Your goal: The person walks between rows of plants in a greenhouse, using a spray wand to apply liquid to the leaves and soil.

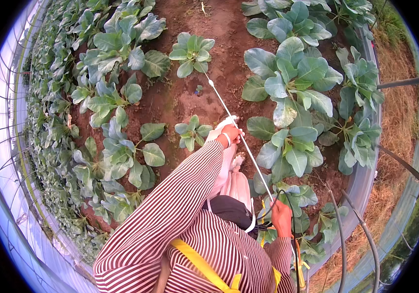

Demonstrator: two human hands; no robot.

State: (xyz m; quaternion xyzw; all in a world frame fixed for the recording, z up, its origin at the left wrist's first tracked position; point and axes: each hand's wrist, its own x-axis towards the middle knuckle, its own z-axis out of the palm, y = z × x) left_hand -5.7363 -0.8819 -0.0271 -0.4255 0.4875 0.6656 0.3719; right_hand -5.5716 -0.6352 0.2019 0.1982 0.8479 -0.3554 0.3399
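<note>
My left hand (231, 134), with a white band at its wrist, is closed around the middle of a long thin white rod (249, 154). The rod's lower end is in my right hand (281, 216), beside a dark hose or cable. From there the rod slants up and to the left. Its far tip, past a small white fitting (211, 83), reaches the edge of a small leafy green plant (192, 54). Another small plant (192, 133) grows just left of my left hand. Whether anything leaves the tip cannot be told.
Large leafy plants (293, 73) stand in a row on the right, and dense rows (114, 99) fill the left. Reddish bare soil (184, 99) lies between them. Bent poles (363, 227) and plastic sheeting (363, 183) border the right side. Yellow straps cross my striped shirt.
</note>
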